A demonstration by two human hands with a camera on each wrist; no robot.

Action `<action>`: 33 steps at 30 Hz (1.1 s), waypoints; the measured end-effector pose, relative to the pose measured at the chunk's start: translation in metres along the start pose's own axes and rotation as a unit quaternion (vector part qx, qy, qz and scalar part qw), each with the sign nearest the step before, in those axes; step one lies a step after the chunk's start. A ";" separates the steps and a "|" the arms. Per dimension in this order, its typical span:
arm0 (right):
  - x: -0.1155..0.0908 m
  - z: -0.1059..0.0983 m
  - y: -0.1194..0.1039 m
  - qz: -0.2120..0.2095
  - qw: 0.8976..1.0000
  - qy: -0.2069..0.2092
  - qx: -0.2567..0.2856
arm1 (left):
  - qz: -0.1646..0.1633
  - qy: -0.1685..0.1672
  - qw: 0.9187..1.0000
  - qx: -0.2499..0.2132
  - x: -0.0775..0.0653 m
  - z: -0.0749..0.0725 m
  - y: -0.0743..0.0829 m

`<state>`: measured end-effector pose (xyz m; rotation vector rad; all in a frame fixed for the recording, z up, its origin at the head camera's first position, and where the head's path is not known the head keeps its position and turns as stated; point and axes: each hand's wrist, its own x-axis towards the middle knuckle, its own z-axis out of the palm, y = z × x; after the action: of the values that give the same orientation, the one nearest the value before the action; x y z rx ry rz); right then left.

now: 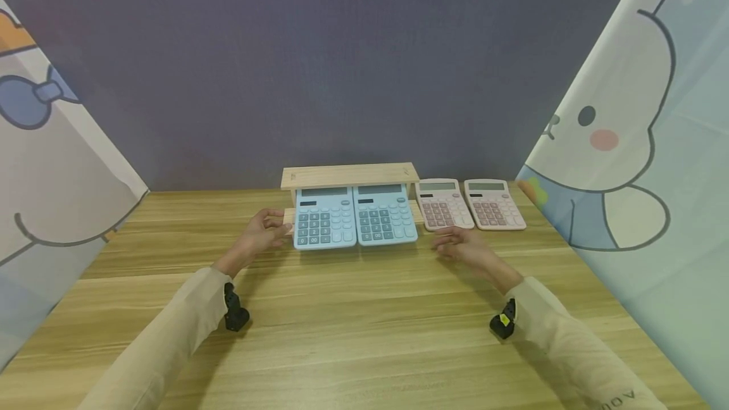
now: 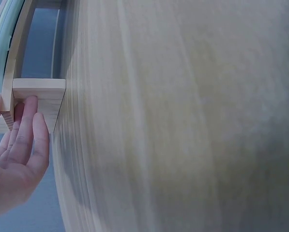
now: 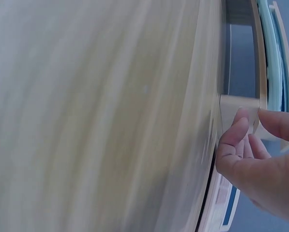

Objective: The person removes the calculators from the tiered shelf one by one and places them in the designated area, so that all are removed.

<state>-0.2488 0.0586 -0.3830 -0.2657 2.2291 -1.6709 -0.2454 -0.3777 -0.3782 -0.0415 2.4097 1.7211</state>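
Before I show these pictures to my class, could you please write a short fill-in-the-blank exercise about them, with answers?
The wooden rack holds two calculators coloured ___.
In the head view, the two pink calculators are to the ___ of the rack.
The person's ___ hand is at the rack's end farther from the pink calculators.
The small device on each wrist is mostly ___ in colour.

Missing words: blue; right; left; black.

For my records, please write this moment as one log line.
left hand: grips shelf; right hand: near shelf; blue calculators: on shelf; pink calculators: right of shelf
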 end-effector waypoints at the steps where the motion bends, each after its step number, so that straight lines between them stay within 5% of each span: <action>1: 0.001 0.002 0.000 0.003 1.000 -0.002 0.004 | 0.000 0.000 1.000 -0.001 0.000 0.000 0.000; 16: 0.004 0.025 -0.015 0.020 0.997 -0.021 0.067 | 0.000 0.002 1.000 -0.001 0.000 0.000 0.001; 33: 0.017 0.044 -0.021 0.031 0.995 0.015 0.093 | 0.003 -0.002 1.000 0.004 -0.002 0.000 0.000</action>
<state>-0.2490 0.0076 -0.3766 -0.1242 2.0622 -1.8445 -0.2433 -0.3783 -0.3780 -0.0289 2.4157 1.7121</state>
